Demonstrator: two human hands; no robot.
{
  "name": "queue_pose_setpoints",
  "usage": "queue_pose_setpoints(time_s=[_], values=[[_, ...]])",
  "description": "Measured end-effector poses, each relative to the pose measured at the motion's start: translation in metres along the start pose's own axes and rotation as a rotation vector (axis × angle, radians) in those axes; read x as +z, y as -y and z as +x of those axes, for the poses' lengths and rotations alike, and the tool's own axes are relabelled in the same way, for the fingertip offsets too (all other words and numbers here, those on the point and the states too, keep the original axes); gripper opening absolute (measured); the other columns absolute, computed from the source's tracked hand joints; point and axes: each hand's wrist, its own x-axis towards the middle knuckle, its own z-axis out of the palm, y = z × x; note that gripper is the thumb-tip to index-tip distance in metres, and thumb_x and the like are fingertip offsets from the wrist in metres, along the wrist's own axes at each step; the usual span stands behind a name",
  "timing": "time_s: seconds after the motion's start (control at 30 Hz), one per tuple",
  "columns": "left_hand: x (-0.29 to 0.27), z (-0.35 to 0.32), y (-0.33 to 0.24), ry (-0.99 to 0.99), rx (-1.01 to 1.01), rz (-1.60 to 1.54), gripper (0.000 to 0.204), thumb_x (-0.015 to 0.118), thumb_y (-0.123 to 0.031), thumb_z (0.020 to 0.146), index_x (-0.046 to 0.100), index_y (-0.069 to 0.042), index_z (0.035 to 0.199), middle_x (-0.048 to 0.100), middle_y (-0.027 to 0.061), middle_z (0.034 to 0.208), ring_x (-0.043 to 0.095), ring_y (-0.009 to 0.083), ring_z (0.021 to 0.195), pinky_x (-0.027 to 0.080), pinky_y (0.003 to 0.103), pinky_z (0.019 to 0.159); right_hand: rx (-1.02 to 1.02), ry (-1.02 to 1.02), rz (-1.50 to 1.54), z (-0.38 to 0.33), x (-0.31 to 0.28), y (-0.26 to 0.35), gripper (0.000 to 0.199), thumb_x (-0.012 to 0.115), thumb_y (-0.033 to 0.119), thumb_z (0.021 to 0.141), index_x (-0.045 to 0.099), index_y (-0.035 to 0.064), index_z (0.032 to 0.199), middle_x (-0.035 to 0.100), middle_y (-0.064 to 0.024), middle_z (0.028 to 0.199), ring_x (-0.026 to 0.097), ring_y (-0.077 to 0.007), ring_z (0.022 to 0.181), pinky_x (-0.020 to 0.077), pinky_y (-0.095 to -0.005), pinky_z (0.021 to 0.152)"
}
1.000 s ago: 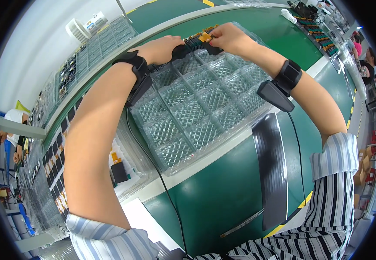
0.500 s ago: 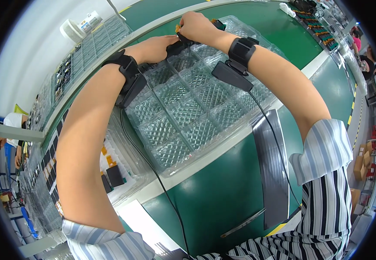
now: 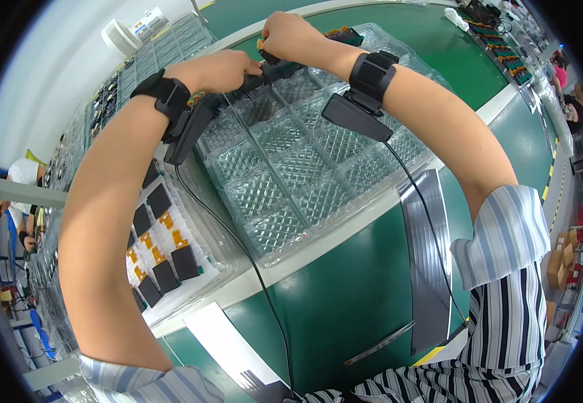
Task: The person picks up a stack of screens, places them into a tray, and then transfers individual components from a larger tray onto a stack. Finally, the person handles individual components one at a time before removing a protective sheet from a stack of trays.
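Module (image 3: 269, 58) is sitting at a clear tray (image 3: 275, 195), partly obscured by the gripping right hand (image 3: 290, 37). It is showing black and orange; the left hand's (image 3: 226, 70) hold is indeterminable.

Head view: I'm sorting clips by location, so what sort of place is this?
Probably an electronics assembly workshop: dark flat modules with orange flex tails lie in rows, a clear compartmented plastic tray stands under the person's arms, and the work surface is green.
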Motion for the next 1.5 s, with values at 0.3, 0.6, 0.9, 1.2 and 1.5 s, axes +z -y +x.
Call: queue_pose_setpoints(time_s=[0.3, 0.6, 0.9, 1.2, 1.5], values=[[-0.02, -0.002, -0.03, 0.154, -0.181, 0.126, 0.032, 0.04, -0.005, 0.076, 0.06, -0.004, 0.1, 0.06, 0.0162, 0.095, 0.056, 0.0322, 0.087, 0.043, 0.037, 0.076, -0.189, -0.091, -0.016, -0.009, 0.01, 0.013, 0.019, 0.061, 0.015, 0.065, 0.059, -0.0033, 0.068, 0.059, -0.0225, 0.071, 0.06, -0.0359, 0.07, 0.0502, -0.0411, 0.06], [-0.021, 0.007, -0.017, 0.239, -0.184, 0.203, 0.031, 0.039, -0.01, 0.078, 0.058, -0.004, 0.102, 0.06, 0.0162, 0.096, 0.056, 0.0323, 0.087, 0.043, 0.038, 0.074, -0.078, 0.066, 0.031, -0.013, 0.0, 0.019, 0.018, 0.06, 0.012, 0.068, 0.057, -0.0051, 0.071, 0.06, -0.0211, 0.068, 0.061, -0.0342, 0.073, 0.05, -0.04, 0.063], [-0.014, 0.001, -0.007, 0.163, -0.166, 0.206, 0.053, 0.037, -0.005, 0.073, 0.041, -0.009, 0.126, 0.055, 0.0157, 0.111, 0.055, 0.0307, 0.096, 0.043, 0.039, 0.079, -0.218, -0.056, -0.079, -0.015, 0.004, 0.016, 0.016, 0.059, 0.009, 0.07, 0.054, -0.006, 0.072, 0.059, -0.0201, 0.063, 0.062, -0.0308, 0.068, 0.0498, -0.0386, 0.062], [-0.002, -0.001, -0.027, 0.278, -0.137, 0.243, 0.066, 0.035, -0.004, 0.074, 0.018, -0.01, 0.137, 0.032, 0.0093, 0.136, 0.043, 0.027, 0.115, 0.037, 0.038, 0.091, -0.389, -0.219, -0.274, 0.0, -0.012, 0.0, 0.011, 0.05, 0.01, 0.075, 0.053, -0.0008, 0.075, 0.051, -0.0169, 0.071, 0.052, -0.0334, 0.068, 0.0448, -0.042, 0.061], [0.015, -0.007, -0.023, 0.108, -0.056, 0.321, 0.063, 0.031, -0.002, 0.077, 0.013, -0.006, 0.137, 0.015, 0.0041, 0.144, 0.023, 0.0237, 0.129, 0.029, 0.036, 0.101, -0.303, -0.231, -0.125, -0.011, -0.026, 0.003, 0.011, 0.048, 0.007, 0.075, 0.052, -0.0025, 0.075, 0.052, -0.0202, 0.076, 0.052, -0.0357, 0.072, 0.0442, -0.0437, 0.063]])
